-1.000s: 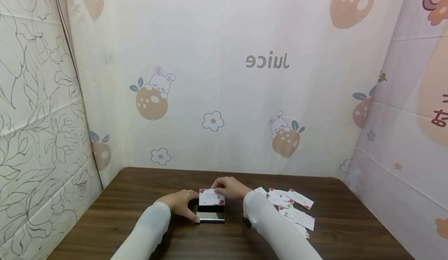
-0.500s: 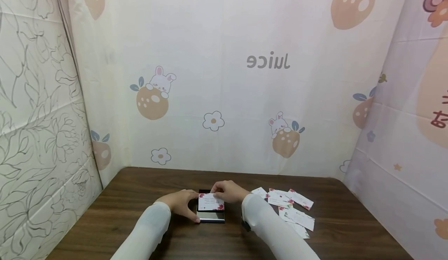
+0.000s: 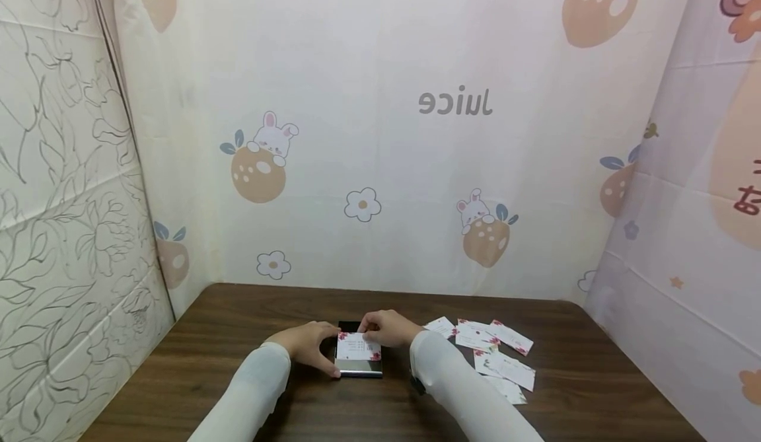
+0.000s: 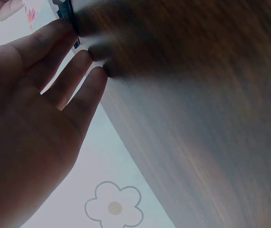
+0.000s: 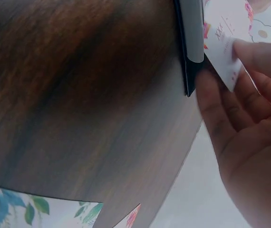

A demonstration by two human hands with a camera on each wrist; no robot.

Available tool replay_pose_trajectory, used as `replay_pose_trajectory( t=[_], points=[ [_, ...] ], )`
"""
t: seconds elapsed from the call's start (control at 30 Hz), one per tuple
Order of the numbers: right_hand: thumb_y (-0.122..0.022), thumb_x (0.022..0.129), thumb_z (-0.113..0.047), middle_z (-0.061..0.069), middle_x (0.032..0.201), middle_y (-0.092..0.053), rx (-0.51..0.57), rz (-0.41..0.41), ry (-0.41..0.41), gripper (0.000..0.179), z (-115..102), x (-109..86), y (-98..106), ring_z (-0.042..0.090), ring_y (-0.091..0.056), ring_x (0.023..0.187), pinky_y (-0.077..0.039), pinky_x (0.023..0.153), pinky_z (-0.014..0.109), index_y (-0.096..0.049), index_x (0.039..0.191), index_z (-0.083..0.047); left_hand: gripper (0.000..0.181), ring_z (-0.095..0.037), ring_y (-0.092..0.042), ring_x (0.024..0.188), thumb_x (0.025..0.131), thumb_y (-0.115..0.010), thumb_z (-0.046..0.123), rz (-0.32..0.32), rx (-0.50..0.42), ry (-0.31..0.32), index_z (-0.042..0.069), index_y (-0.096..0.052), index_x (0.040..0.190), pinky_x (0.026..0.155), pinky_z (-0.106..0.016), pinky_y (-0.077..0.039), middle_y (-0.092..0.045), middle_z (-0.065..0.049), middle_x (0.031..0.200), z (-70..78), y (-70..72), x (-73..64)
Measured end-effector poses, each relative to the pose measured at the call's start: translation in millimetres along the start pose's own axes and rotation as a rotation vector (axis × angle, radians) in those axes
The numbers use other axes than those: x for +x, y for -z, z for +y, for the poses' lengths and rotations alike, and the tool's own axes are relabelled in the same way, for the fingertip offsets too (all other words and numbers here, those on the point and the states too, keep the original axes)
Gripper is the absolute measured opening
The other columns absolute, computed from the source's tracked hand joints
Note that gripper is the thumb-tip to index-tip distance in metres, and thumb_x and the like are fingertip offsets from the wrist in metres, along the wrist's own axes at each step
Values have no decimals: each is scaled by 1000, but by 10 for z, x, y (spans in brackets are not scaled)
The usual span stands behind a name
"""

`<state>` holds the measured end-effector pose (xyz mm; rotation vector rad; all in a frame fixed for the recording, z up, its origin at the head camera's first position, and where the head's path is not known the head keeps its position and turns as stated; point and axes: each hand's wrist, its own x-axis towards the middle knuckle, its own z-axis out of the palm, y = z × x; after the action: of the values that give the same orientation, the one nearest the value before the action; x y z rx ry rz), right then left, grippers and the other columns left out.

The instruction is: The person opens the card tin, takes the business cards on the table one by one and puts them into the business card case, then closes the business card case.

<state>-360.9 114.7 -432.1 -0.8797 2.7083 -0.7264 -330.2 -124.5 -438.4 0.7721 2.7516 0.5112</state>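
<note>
While the left hand [image 3: 306, 345] rests its loosely extended fingers and thumb against the left edge of an open silver-and-black business card case [image 3: 359, 368] on a dark wood table [image 3: 594, 389], a white card [image 3: 352, 347] with reddish-pink flowers at its corners sits over the case's middle. At its right, the right hand [image 3: 391, 329] pinches that card between thumb and fingers. Farther right, loose floral business cards [image 3: 513, 370] lie scattered, some overlapping, beside the white right sleeve [image 3: 460, 376].
</note>
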Motion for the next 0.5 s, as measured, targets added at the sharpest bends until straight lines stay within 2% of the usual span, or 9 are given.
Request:
replay_pose_trajectory(
  t=[0.2, 0.5],
  points=[
    [-71, 93, -13, -11, 83, -61, -56, -64, 15, 8, -11, -15, -55, 6, -56, 77, -49, 74, 24, -69, 89, -20, 87, -30, -42, 137, 73, -86, 52, 8, 5, -17, 9, -55, 142, 109, -51, -38, -50, -9, 147, -14, -15, 4],
    [-72, 92, -12, -10, 82, -61, -37, -67, 20, 7, -25, -75, -63, 6, -56, 75, -49, 72, 24, -71, 92, -19, 87, -31, -41, 138, 73, -86, 51, -6, -20, -9, 9, -55, 142, 109, -53, -37, -49, -10, 148, 9, -2, -24]
  ],
)
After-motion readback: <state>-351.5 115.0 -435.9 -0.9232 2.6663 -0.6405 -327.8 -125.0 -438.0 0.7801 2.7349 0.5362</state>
